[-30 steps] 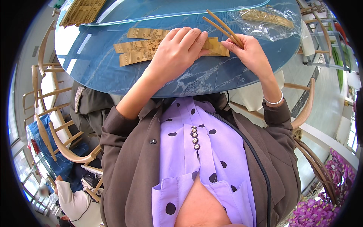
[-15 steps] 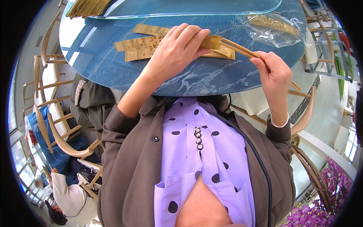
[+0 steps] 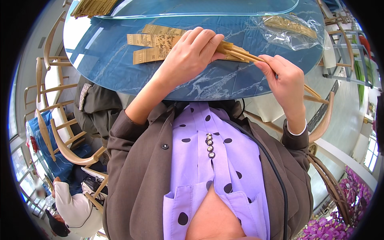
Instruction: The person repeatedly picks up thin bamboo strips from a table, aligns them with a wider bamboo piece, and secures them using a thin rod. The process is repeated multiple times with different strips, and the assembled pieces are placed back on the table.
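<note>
My left hand (image 3: 192,50) is closed around a gold printed paper chopstick sleeve (image 3: 138,39), holding it over the blue table. In my right hand (image 3: 283,76) a pair of light wooden chopsticks (image 3: 247,55) is pinched between thumb and fingers, their far ends sticking out past the hand. The chopsticks' left ends meet the sleeve's mouth beside my left fingers and appear to be inside it. Under my left hand lie more gold sleeves, one nearer me (image 3: 146,56) and one farther off (image 3: 158,29); my hand hides their middles.
A stack of gold sleeves (image 3: 93,7) stands at the far left of the table (image 3: 120,78). Beyond my hands curves the edge of a glass turntable (image 3: 200,15). A clear plastic bag (image 3: 290,30) with gold sleeves lies at right. Wooden chairs (image 3: 86,160) stand around.
The chopsticks have moved left, and their ends have gone into the mouth of the sleeve. The held sleeve has shifted slightly to the right and away from me.
</note>
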### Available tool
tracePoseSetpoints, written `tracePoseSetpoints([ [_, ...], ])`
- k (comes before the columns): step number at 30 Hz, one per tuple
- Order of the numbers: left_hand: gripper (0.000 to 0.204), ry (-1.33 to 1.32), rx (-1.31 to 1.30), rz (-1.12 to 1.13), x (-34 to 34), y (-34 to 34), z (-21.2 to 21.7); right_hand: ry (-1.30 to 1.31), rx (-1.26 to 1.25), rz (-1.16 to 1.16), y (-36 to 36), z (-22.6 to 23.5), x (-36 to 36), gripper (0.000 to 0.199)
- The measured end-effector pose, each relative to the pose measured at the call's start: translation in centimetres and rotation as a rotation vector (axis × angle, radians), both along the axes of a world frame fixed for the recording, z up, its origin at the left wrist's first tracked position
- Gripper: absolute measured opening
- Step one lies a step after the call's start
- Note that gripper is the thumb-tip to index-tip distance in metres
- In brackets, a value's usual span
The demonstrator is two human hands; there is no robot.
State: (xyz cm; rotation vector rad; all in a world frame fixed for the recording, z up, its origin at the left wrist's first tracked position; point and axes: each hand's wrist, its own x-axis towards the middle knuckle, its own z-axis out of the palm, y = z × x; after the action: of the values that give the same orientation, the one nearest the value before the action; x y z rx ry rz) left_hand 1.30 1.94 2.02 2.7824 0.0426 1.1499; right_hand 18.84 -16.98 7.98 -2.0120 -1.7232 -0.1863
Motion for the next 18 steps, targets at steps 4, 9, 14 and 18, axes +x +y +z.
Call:
tracePoseSetpoints([
  [4,0.053,0.029,0.056,0.011,0.2,-0.3,-0.5,-0.012,-0.006,0.02,0.5,-0.6,-0.1,0.027],
  [9,0.044,-0.152,0.049,0.153,-0.6,-1.0,1.6,0.051,0.021,0.008,0.5,-2.0,-0.6,0.026],
  [14,0.025,-0.138,-1.049,0.031,-5.0,-5.4,-0.7,0.15,0.041,-0.029,0.2,-2.3,-1.5,0.023],
  [18,0.036,-0.237,-1.553,0.025,-3.0,-5.9,-1.2,0.167,0.07,-0.03,0.5,-2.4,-2.6,0.022],
])
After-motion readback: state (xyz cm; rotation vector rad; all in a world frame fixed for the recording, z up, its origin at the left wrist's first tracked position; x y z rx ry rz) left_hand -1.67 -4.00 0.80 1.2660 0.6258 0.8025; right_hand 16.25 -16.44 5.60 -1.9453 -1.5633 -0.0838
